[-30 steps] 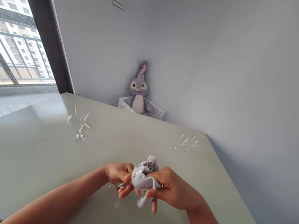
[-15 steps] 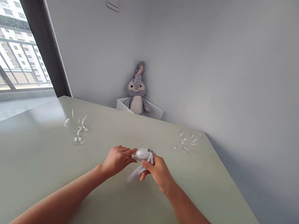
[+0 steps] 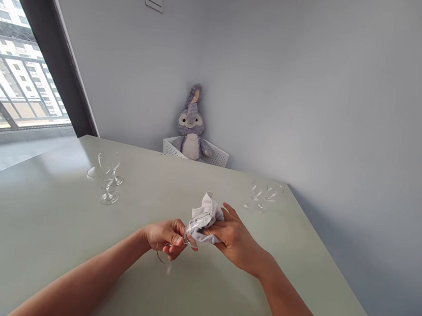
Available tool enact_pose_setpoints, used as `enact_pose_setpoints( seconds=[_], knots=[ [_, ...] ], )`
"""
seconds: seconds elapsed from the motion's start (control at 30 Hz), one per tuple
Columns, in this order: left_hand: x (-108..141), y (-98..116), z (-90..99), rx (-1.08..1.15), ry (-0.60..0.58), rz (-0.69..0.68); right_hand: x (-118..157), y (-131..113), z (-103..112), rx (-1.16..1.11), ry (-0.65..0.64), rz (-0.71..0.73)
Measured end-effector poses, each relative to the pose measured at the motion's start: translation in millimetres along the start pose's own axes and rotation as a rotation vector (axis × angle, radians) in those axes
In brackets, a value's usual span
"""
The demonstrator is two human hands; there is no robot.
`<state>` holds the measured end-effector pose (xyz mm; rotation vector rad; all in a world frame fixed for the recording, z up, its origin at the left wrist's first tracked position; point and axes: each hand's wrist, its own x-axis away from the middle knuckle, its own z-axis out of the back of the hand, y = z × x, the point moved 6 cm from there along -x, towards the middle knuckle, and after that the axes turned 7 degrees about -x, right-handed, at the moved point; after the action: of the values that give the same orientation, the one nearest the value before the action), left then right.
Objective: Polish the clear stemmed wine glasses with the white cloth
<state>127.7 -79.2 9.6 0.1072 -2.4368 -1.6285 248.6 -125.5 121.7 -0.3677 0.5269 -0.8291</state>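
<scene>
My left hand is closed around the stem of a wine glass, which lies tipped on its side above the table. Its round foot shows below my left fingers, and its bowl points to the right. A pale grey cloth is bunched in and around the bowl. My right hand presses the cloth at the mouth of the glass, its fingers partly hidden in the folds.
Two clear stemmed glasses stand on the table at the left, and two more at the right. Behind the far edge of the pale green table, a plush rabbit sits in a white basket against the wall.
The cloth has shifted from around the outside of the bowl to its mouth. My left hand has turned, and the glass's foot now shows below it. My right hand has turned knuckles up.
</scene>
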Motion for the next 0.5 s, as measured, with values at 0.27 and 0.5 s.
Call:
enact_pose_setpoints(
  seconds=[0.27, 0.5],
  knots=[
    [-3.0, -3.0, 15.6, 0.089, 0.135, -0.105, 2.3, 46.4, 9.1, -0.365, 0.227, -0.212],
    [5.6, 11.5, 43.1, 0.057, 0.641, -0.148, 23.3, 84.8, 18.8, -0.613, 0.802, -0.520]
  ],
)
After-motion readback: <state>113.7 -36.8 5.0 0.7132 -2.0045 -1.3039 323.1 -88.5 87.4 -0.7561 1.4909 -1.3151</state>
